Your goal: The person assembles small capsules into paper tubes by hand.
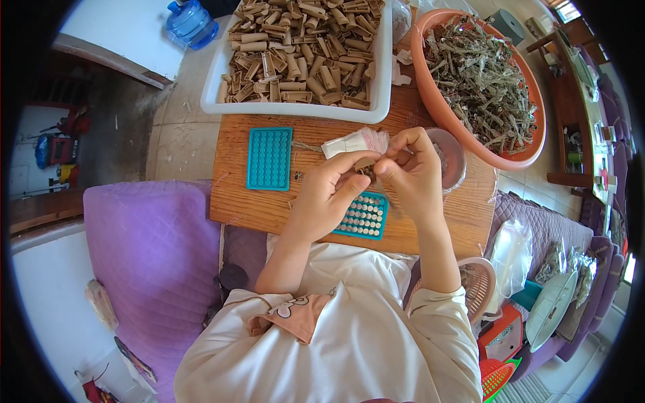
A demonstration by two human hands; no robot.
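Head camera: A person's two bare hands met above a wooden table (248, 207), fingers drawn close around a small brown piece (365, 168). The piece sat between the left hand's (329, 191) thumb and forefinger, which were bent toward each other with only its width between them, the forefinger along its upper side and the thumb below. The right hand (415, 168) came in from the other side, its thumb and forefinger bent nearly together at the piece's right end; whether they gripped it or merely touched it could not be told. The fingers hid much of the piece.

Just below the hands lay a teal tray (385, 213) set with rows of round, pale discs (365, 218), its left part covered by the left hand. A second teal tray (269, 158), with rows of round hollows, lay farther left. A white packet (346, 144) rested just beyond the fingers, and a clear bowl (462, 161) stood beside the right hand. At the table's far side, a white bin (302, 111) held a heap of brown, trough-shaped parts (302, 54); to its right, an orange tub (500, 160) brimmed with tangled, greyish strips (480, 87).
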